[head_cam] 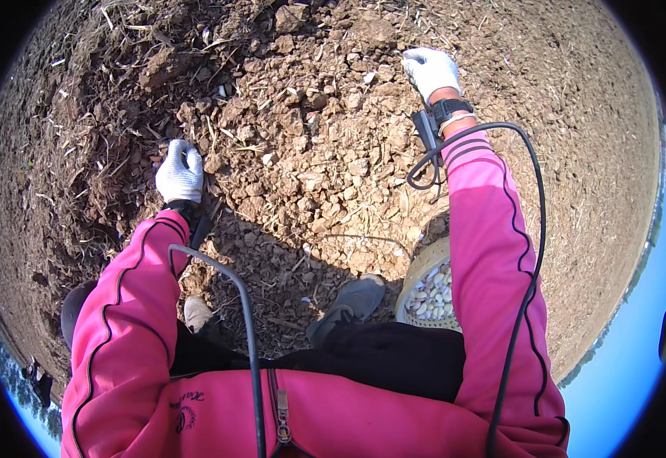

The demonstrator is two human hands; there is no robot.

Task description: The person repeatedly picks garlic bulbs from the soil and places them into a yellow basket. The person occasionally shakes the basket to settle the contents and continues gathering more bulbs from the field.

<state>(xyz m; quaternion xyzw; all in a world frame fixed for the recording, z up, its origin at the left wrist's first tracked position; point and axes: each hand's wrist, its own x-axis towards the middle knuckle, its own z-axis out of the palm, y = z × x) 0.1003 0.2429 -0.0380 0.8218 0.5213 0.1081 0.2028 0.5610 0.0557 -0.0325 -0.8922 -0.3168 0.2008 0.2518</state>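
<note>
My left hand (179, 173), in a white knit glove, is just above the dark loose soil on the left. Its fingers are curled, with thumb and forefinger forming a ring; whatever may lie inside the palm is hidden. Farther out on the right, my right hand (431, 73) reaches low over the soil in a matching glove, its fingers bent inward and their tips out of sight. Pale garlic cloves (431, 295) fill part of a round, cream plastic basket (410, 280) beside my right forearm, which covers one side of it. A whitish clove-like piece (269, 159) lies between the hands.
Cloddy soil (310, 189) mixed with dry straw spreads all around, with a larger clod (164, 67) at upper left. My shoe (356, 300) stands close to the basket. Black cables (530, 275) run from the wrist straps along both arms.
</note>
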